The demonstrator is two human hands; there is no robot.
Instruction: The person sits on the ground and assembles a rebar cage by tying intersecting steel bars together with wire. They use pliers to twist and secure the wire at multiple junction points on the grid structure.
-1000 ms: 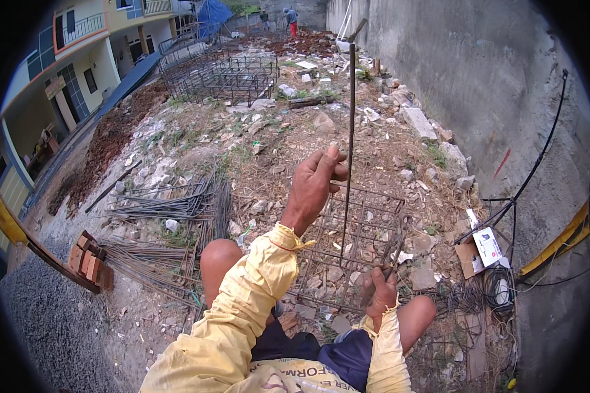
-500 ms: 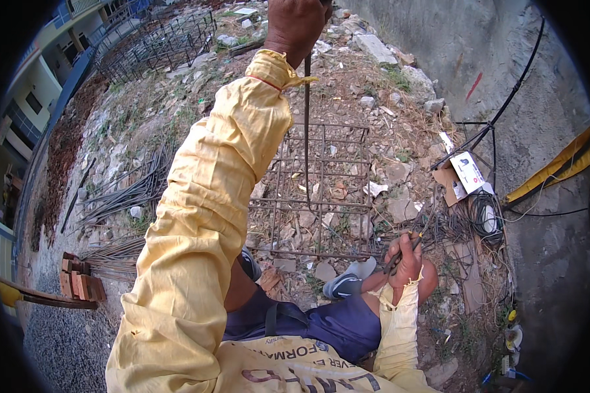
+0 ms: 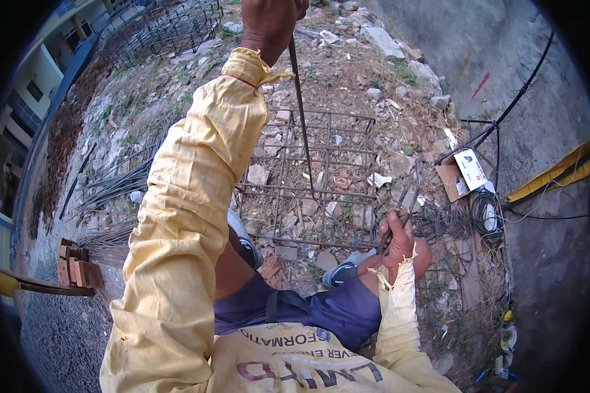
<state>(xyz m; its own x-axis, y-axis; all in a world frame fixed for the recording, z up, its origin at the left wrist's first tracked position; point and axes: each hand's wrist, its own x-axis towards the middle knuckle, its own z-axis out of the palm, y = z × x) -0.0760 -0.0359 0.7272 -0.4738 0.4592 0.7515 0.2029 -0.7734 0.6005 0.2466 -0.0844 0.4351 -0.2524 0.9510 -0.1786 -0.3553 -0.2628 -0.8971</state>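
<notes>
A rubble-strewn building plot lies below, all broken stone, dry weeds and dust, with a grey concrete wall [image 3: 505, 59] running along the right and a stack of red bricks [image 3: 72, 262] off to the left.

There is only the head view, looking straight down on a person crouched in a yellow long-sleeved shirt. Between the knees sits a rusty rebar grid [image 3: 308, 177], flat on the stones. The left hand [image 3: 269, 23] is raised high, fist wrapped tight around the top of a long steel rod [image 3: 301, 118], which stands nearly upright with its lower end down among the grid bars. The right hand [image 3: 394, 239] rests at the grid's near right corner, fingers curled closed around a slim dark tool [image 3: 400, 209]; I cannot tell just what kind it is. Just beyond it lies a tangle of binding wire [image 3: 459, 223], a torn cardboard box [image 3: 462, 173] and black cables [image 3: 505, 118] trailing up the wall. More bundled rebar [image 3: 111, 187] lies to the left, and a larger steel cage [image 3: 164, 26] farther off.

As I judge it, the rod is the risk: held only at the top, its foot could skid off a bar and swing against a shin or foot. Bare hands near cut wire ends could easily get scratched, and the loose stones give poor footing for a crouch.
</notes>
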